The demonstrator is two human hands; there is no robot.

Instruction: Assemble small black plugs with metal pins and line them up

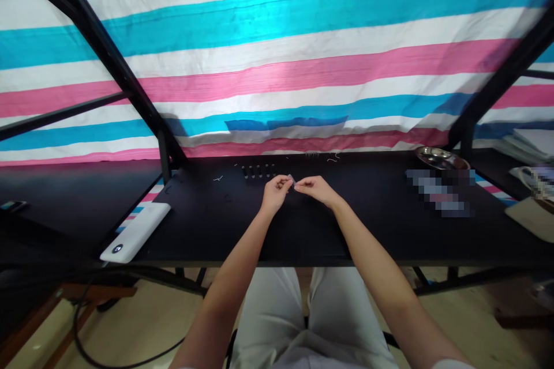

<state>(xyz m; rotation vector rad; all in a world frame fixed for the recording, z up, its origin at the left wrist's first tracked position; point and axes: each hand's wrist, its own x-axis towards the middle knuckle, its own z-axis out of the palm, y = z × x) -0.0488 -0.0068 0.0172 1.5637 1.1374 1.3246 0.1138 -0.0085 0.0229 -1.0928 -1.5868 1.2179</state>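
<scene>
Over the middle of the black table [208,225], my left hand [277,189] and my right hand [315,187] come together at the fingertips. Between them is a small, pale, see-through piece [292,180], too small to name. The left fingers pinch it, and the right thumb and forefinger close on its other side. Just beyond my left hand stands a row of several small dark cylinders [258,172]. A second row of tiny pieces [312,155] lies at the table's back edge.
A white power bank [136,233] lies at the left. A shiny metal dish [442,158] sits at the back right, beside a blurred-out patch. Thin white scraps [333,158] lie at the back. Black frame bars [116,63] and a striped sheet [277,29] close off the far side.
</scene>
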